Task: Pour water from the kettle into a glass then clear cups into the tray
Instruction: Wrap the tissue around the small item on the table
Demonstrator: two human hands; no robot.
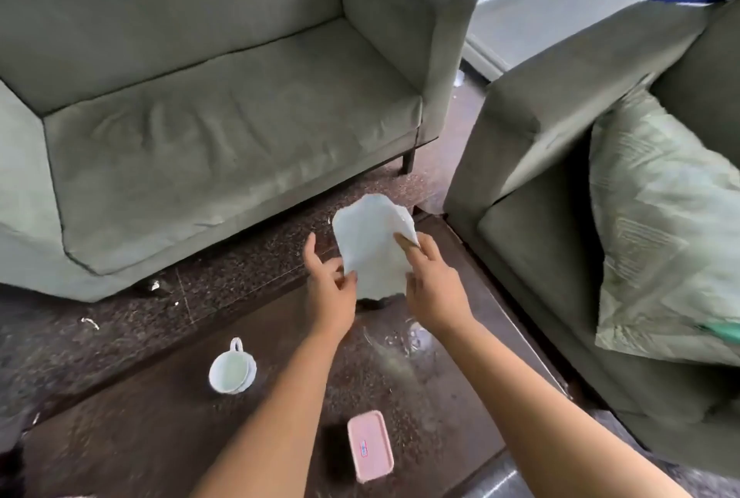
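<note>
Both hands hold up a white, flat, crumpled-edged thing, a cloth or paper by its look, above the far end of the dark glass-topped table. My left hand pinches its lower left edge. My right hand grips its right edge with thumb and fingers. A small dark object shows just below the cloth and is mostly hidden. A white cup with a handle stands on a saucer at the table's left. No kettle or tray can be seen.
A pink lidded box lies near the table's front. A wet or glaring patch marks the table by my right wrist. A grey sofa stands beyond, and an armchair with a green cushion is close on the right.
</note>
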